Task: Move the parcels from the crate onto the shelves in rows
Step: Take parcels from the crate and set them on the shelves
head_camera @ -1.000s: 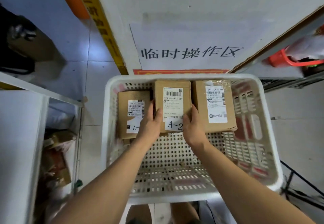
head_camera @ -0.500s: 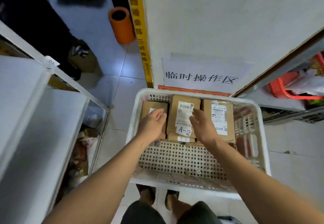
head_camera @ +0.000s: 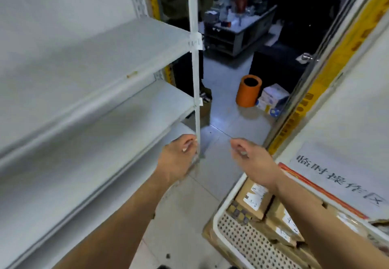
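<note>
A white perforated crate point(head_camera: 219, 224) sits at the lower right with brown cardboard parcels inside. The nearest parcel point(head_camera: 252, 201) has a white label reading A-2, and another parcel point(head_camera: 284, 224) lies beside it. White metal shelves point(head_camera: 105, 62) fill the left side, with a lower shelf point(head_camera: 126, 121) beneath the upper one. My left hand point(head_camera: 179, 159) hovers by the shelf's front post point(head_camera: 194, 58), fingers loosely curled around nothing. My right hand point(head_camera: 252, 161) hangs above the crate's far corner, also holding nothing.
An orange cylinder point(head_camera: 249, 90) and a small white box point(head_camera: 273, 100) stand on the tiled floor ahead. A white wall with a printed paper sign point(head_camera: 336, 176) and a yellow strip runs along the right. A dark, cluttered work area lies beyond.
Both hands have come off the A-2 parcel and risen out of the crate with nothing in them. The view has swung left and up toward the shelves.
</note>
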`<state>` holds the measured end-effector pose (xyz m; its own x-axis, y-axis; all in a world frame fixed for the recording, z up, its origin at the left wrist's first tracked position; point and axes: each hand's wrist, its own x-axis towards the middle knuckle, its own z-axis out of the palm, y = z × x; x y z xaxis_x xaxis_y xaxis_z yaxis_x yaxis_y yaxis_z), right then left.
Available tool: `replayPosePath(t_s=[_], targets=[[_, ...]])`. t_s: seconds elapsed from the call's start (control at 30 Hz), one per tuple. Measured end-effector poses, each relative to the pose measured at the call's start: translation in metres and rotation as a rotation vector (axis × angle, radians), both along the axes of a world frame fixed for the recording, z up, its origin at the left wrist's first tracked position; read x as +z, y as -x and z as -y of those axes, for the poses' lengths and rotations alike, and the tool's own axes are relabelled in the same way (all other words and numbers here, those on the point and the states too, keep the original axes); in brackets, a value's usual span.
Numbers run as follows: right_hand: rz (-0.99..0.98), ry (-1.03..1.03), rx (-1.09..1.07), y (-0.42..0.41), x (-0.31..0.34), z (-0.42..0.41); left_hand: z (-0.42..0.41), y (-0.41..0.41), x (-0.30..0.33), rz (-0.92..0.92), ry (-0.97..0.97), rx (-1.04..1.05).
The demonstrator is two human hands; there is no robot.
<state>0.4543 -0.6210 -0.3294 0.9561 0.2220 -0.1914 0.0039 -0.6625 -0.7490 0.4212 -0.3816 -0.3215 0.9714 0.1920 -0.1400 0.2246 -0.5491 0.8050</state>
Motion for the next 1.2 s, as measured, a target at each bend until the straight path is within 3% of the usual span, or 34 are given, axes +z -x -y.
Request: replayPosePath(t_s=[0.23,0.5,0.67,0.97,1.2], targets=[[0.185,-0.087,0.337,-0.02,0.078,-0.221,-0.194,0.062,0.078,0.188,-0.087,0.299],[0.334,-0.231,0.687,0.026,0.14,-0.433,-0.359,0.153,0.132,0.368,-0.165,0.63],[0.349,-0.309,0.902,0.051,0.162,-0.533,-0.416,0.205,0.148,0.402,-0.237,0.856],[0.335,-0.273,1.305,0.11,0.178,-0.671,-0.459,0.302,0.157,0.35,-0.332,1.259],[0.311,-0.28,1.452,0.175,0.186,-0.741,-0.505,0.371,0.165,0.333,-0.344,1.489]])
